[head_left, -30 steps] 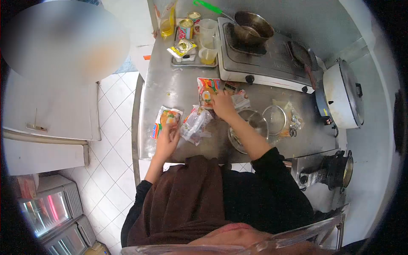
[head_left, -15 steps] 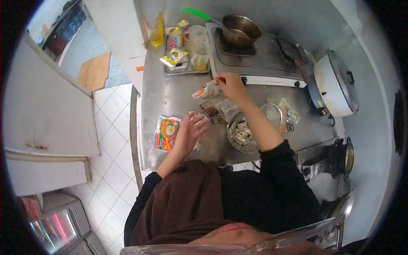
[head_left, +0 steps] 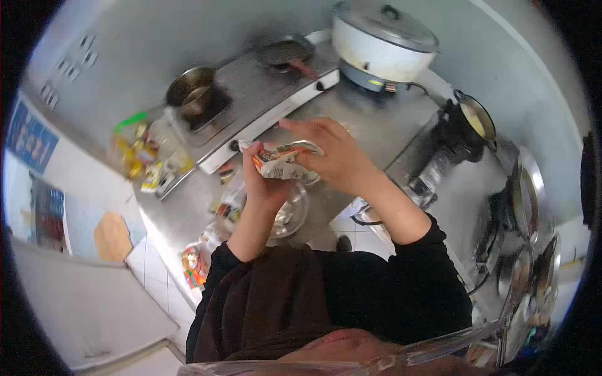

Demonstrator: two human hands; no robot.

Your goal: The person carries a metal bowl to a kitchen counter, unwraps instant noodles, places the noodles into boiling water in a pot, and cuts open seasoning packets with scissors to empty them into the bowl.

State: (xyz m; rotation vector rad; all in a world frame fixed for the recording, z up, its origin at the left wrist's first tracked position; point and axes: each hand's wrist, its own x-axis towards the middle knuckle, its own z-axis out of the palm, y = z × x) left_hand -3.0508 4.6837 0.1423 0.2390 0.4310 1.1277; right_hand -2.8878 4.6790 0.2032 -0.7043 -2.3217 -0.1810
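Note:
My left hand [head_left: 260, 188] is closed round a white and orange foil food packet [head_left: 282, 168], held up above the counter with its creased upper edge facing my right hand. My right hand [head_left: 342, 156] is at the packet's right side, fingers stretched out and apart, the thumb against the wrapper. Below the hands, partly hidden by my left wrist, is a round bowl [head_left: 301, 219] with small silvery sachets inside. A colourful instant noodle packet [head_left: 194, 266] lies at the counter's left edge, beside crumpled clear wrapping [head_left: 215, 235].
A stove [head_left: 251, 94] with a saucepan [head_left: 191, 91] and a dark pan [head_left: 285, 53] stands behind. A large white rice cooker [head_left: 382, 47] is at the back. Cups and yellow bottles [head_left: 147, 153] crowd the left; a pot [head_left: 476, 119] is on the right.
My view has turned to the right. The white and orange packet, earlier in my right hand, is now in my left hand and nearer the middle, with both hands raised together.

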